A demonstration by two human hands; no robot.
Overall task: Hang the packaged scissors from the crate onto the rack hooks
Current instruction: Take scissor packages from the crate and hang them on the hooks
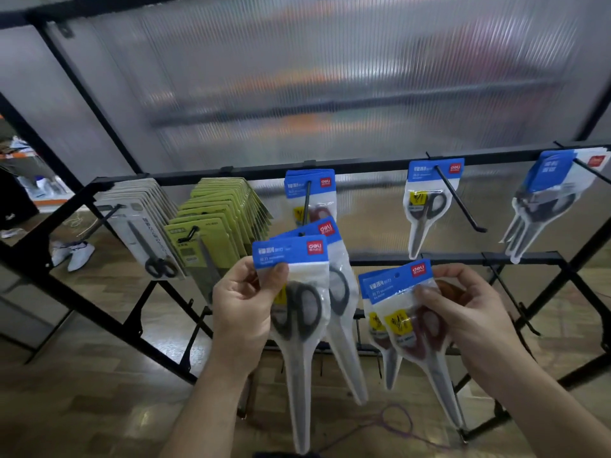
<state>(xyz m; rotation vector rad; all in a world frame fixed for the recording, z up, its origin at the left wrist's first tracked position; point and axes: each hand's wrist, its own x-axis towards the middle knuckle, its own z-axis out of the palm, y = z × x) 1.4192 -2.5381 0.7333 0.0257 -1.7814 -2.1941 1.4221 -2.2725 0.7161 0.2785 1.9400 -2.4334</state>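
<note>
- Currently, left hand (244,302) pinches black-handled scissor packs (304,325), right hand (469,312) red-handled packs (413,325), before the rack (363,165).
- Hanging step; next likely needs one pack's hole aligned onto a hook (459,200).

Packaged scissors are clear pouches with blue header cards and a red logo, blades down. The left hand (244,302) pinches the front black-handled pack (299,312) by its header, upright. A second black-handled pack (342,292) sits just behind it, header near the middle hook (307,203) tip; can't tell if hung or held. The right hand (469,312) grips two red-handled packs (413,319), fanned, blades slanting down-right. Hung on the rack (363,166): hung red-handled packs (317,193) on the middle hook, a single black-handled pack (423,213) on the right hook (459,203), and a far-right bunch (542,206) on the far-right hook (591,170).
</note>
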